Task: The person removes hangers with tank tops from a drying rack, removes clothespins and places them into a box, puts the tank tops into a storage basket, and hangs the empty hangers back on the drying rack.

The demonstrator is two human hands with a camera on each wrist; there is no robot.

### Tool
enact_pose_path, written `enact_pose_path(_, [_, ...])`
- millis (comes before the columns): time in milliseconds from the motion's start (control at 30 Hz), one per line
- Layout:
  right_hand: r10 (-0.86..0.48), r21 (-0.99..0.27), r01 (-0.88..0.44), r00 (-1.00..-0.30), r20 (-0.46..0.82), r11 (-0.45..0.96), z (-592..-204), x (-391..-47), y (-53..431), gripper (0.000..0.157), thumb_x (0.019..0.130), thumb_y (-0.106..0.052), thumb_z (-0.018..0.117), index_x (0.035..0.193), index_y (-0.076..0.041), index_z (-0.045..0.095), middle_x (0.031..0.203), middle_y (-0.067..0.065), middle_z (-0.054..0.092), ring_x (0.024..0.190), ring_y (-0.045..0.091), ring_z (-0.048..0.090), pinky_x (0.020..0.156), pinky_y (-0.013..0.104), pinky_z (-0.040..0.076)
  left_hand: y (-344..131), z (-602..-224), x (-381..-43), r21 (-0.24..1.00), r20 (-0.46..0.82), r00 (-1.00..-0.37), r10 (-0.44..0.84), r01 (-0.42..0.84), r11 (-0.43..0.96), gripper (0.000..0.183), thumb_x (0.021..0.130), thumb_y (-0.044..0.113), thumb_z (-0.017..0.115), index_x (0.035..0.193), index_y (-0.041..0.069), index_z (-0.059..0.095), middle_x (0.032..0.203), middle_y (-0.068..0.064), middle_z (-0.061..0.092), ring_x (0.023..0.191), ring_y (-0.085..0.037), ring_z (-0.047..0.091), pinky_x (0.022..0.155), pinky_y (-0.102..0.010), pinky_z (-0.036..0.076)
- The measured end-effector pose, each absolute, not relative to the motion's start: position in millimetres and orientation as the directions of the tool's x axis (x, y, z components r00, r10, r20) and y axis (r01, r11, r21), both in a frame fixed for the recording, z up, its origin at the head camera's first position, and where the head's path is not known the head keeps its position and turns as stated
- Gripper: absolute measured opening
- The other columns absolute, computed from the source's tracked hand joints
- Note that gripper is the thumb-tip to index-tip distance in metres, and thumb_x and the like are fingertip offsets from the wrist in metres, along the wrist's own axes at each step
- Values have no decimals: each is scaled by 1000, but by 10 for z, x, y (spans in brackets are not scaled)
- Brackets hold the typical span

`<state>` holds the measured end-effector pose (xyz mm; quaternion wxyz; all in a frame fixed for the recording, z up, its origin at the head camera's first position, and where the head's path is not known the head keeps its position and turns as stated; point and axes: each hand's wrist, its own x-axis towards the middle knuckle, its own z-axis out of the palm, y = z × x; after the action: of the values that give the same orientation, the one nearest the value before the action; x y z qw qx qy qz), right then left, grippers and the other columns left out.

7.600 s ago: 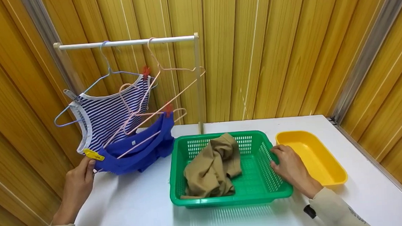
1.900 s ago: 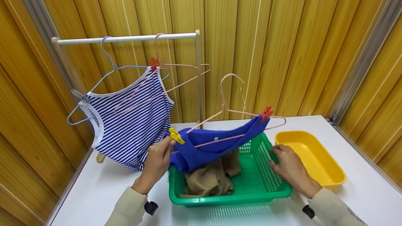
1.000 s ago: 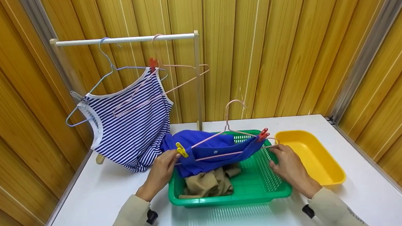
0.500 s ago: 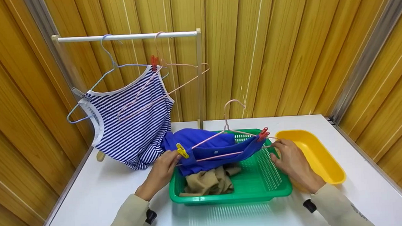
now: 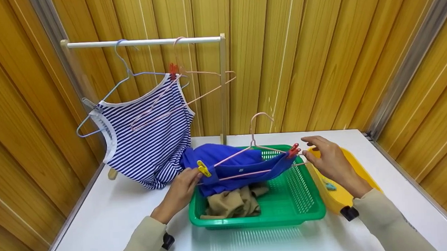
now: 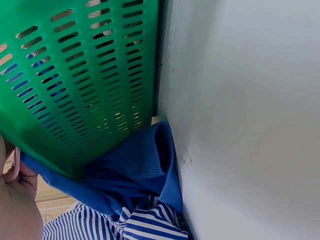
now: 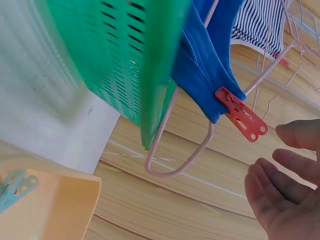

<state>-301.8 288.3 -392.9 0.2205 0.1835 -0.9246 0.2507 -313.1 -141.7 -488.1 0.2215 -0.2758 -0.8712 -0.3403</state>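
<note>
A pink hanger (image 5: 253, 139) stands over the green basket (image 5: 259, 220), its hook up. A blue garment (image 5: 225, 156) is clipped to it by a yellow clothespin (image 5: 203, 168) and a red clothespin (image 5: 293, 150). My left hand (image 5: 181, 191) pinches the hanger's left end beside the yellow clothespin; in the left wrist view the hand shows at the left edge. Off the hanger's right end, my right hand (image 5: 330, 162) has its fingers spread and holds nothing. The right wrist view shows it apart from the red clothespin (image 7: 242, 115). Brown cloth (image 5: 233, 203) lies in the basket under the blue garment.
A rack with a white bar (image 5: 146, 42) stands at the back left. On it hang a striped top (image 5: 147, 137) on a blue hanger and a bare pink hanger (image 5: 206, 95). A yellow tray (image 5: 363, 171) with teal clothespins (image 7: 17, 187) is right of the basket.
My left hand has brought the hanger with the blue garment rightward and down over the basket. My right hand has left the basket rim and the hanger's end, lifting up and right.
</note>
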Motion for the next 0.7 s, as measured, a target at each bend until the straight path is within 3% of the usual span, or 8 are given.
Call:
enact_pose_path(267, [-297, -473, -429, -896, 329, 770, -3938, -3125, 2853, 39, 101, -7, 52, 139, 0, 49, 133, 23, 58, 116, 42, 60, 97, 55, 49, -1420, -4902, -3148, 459, 596, -731, 333, 650, 605, 17, 105, 24, 45, 94, 20, 58, 76, 11, 43, 76, -7, 44, 67, -22, 37])
enact_pose_path(500, [-299, -451, -470, -866, 400, 759, -3976, -3168, 2798, 33, 99, -5, 55, 131, 2, 56, 119, 20, 65, 108, 36, 64, 94, 51, 51, -1422, -4907, -3144, 442, 618, -710, 338, 669, 597, 16, 105, 21, 46, 94, 20, 58, 74, 11, 43, 75, -6, 44, 66, -21, 37])
enact_pose_path(700, [-298, -376, -503, -823, 484, 778, -3990, -3180, 2791, 21, 94, -4, 62, 115, -1, 66, 106, 14, 70, 94, 29, 67, 86, 47, 55, -1425, -4900, -3142, 442, 616, -709, 343, 671, 595, 16, 105, 21, 46, 95, 19, 58, 75, 10, 44, 76, -7, 44, 66, -22, 37])
